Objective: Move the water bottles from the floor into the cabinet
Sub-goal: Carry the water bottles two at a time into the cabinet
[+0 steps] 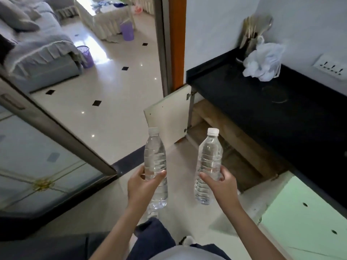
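Left hand [144,186] grips one water bottle [155,162]; right hand [224,186] grips a second bottle [209,162]. Both held before the open cabinet [221,124]; neither stowed yet.

forearms [116,228]: bare | trousers [154,239]: dark navy | top [178,255]: pale grey | footwear [187,241]: white, only a tip showing

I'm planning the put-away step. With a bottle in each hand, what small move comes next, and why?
Probably bend and reach both toward the cabinet: the left hand grips the left bottle, the right hand the right bottle, and the door stands open.
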Demonstrator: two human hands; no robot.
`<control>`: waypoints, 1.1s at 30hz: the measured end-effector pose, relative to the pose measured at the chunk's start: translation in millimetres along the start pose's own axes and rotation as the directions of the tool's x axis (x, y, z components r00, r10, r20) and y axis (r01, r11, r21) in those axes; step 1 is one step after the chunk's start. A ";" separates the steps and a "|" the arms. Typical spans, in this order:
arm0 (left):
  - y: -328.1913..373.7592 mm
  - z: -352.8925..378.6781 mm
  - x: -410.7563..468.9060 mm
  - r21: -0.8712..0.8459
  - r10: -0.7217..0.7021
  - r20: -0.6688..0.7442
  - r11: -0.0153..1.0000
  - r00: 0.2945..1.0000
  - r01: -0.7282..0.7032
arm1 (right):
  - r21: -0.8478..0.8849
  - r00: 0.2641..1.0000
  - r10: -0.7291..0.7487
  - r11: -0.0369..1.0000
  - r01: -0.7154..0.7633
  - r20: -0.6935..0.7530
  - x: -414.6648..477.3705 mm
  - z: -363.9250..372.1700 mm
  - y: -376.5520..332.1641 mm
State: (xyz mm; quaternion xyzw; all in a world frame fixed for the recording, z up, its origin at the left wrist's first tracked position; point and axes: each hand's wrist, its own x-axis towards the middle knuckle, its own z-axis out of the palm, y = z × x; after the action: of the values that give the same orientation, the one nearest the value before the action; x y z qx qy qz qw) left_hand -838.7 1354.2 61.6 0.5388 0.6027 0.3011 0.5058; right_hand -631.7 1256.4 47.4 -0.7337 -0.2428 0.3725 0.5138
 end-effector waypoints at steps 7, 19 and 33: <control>24.0 21.7 149.8 0.112 -0.018 0.325 0.993 0.946 -0.019 | 0.097 0.941 0.139 0.989 -0.115 -0.307 62.2 47.2 -7.8; 58.4 123.8 272.9 0.335 -0.050 0.719 0.899 0.693 -0.283 | 0.312 0.724 0.372 0.923 -0.224 -0.581 132.9 66.4 -8.2; -129.0 286.2 413.9 0.550 -0.232 0.730 0.758 0.643 -0.351 | 0.418 0.616 0.575 0.817 -0.398 -0.539 309.5 83.9 206.8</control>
State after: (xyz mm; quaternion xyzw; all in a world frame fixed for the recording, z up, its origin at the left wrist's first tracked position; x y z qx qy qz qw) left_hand -577.7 1666.3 -261.4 0.7744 0.3769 -0.1651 0.4805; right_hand -516.9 1459.9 -254.1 -0.7801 0.2089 0.2517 0.5334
